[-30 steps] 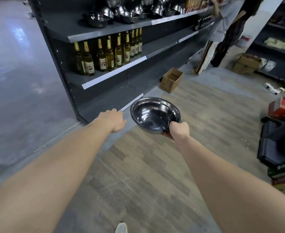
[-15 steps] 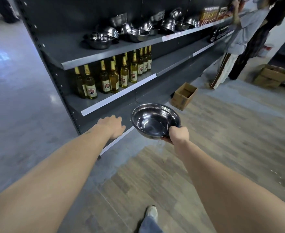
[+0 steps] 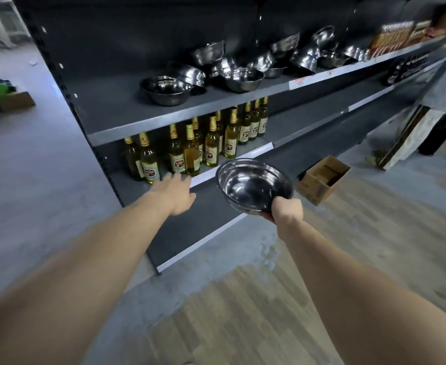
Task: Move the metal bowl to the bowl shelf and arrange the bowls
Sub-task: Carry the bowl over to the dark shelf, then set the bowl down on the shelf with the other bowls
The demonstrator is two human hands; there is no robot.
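Note:
My right hand (image 3: 285,210) grips the near rim of a shiny metal bowl (image 3: 251,183), holding it level in front of the lower shelves. My left hand (image 3: 174,193) is stretched forward beside it, fingers apart, holding nothing. The bowl shelf (image 3: 106,111) is the dark upper shelf above the bowl. Several metal bowls (image 3: 165,89) lie on it in a loose jumble, some upright, some tilted against each other. The left part of that shelf is bare.
Several yellow bottles (image 3: 190,151) stand on the shelf below the bowls. An open cardboard box (image 3: 322,177) sits on the floor to the right. A person (image 3: 445,85) stands at the far right by the shelving. Another box (image 3: 14,101) lies at the left.
I have come closer to the shelving and the view has tilted up, so the bowl shelf looks larger. The bowl and both hands have risen towards the bottle shelf.

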